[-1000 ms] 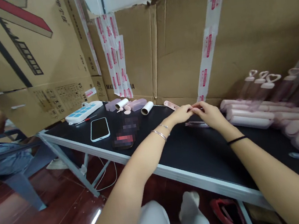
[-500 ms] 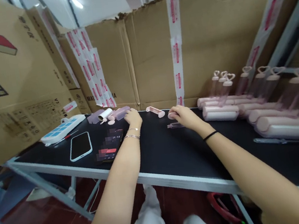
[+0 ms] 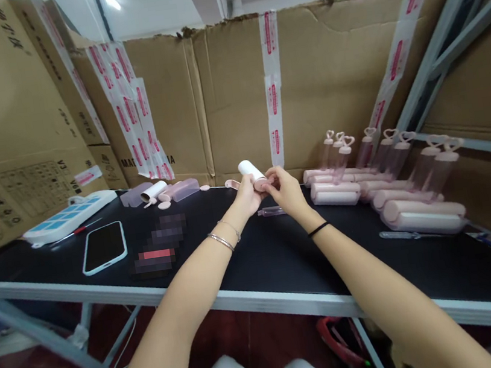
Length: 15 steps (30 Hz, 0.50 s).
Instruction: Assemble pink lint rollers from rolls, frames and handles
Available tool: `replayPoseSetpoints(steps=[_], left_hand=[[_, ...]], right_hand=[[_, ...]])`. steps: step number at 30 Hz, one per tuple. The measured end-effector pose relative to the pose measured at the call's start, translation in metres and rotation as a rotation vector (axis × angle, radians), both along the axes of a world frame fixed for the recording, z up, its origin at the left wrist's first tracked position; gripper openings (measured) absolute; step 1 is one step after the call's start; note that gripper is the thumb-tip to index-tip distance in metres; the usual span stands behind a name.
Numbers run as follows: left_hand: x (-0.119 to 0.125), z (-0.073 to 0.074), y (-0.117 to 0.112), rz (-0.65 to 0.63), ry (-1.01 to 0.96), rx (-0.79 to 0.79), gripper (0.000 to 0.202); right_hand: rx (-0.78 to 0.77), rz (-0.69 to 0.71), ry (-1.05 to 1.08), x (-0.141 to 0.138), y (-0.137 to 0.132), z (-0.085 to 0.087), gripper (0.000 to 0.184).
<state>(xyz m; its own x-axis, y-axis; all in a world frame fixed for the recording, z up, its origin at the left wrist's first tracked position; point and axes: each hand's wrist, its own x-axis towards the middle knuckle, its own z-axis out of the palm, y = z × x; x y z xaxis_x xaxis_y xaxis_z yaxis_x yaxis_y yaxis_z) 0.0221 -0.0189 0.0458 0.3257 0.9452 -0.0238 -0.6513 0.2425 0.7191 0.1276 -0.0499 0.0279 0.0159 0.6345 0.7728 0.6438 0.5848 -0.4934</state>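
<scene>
At the tabletop's [image 3: 293, 262] left end lies a power strip [image 3: 72, 217]; a phone [image 3: 104, 246] sits nearer the front edge. Above mid-tabletop, towards the back edge, my left hand [image 3: 248, 197] grips a tilted white tube [image 3: 249, 170]; my right hand's [image 3: 286, 190] fingertips close on its pink cap [image 3: 260, 183]. Pink cylinders [image 3: 378, 189] occupy the back right.
</scene>
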Motion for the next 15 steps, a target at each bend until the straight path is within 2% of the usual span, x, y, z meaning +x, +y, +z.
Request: replayPoseSetpoints(steps=[2,7,12,15], left_hand=[[0.001,-0.001,-0.006,0.043,0.021,0.008,0.011],[-0.001,0.0,-0.014,0.031,0.124,-0.008,0.018],[0.004,-0.003,-0.019,-0.039,0.116,-0.037,0.025],[0.007,-0.007,-0.019,-0.023,0.086,-0.044,0.023]], right_hand=[[-0.011,0.002,0.009,0.003,0.002,-0.001,0.013],[0.0,0.017,-0.027,0.008,0.005,-0.003,0.008],[0.035,0.021,-0.06,0.011,0.004,-0.004,0.009],[0.034,-0.017,-0.104,0.009,0.002,-0.005,0.011]])
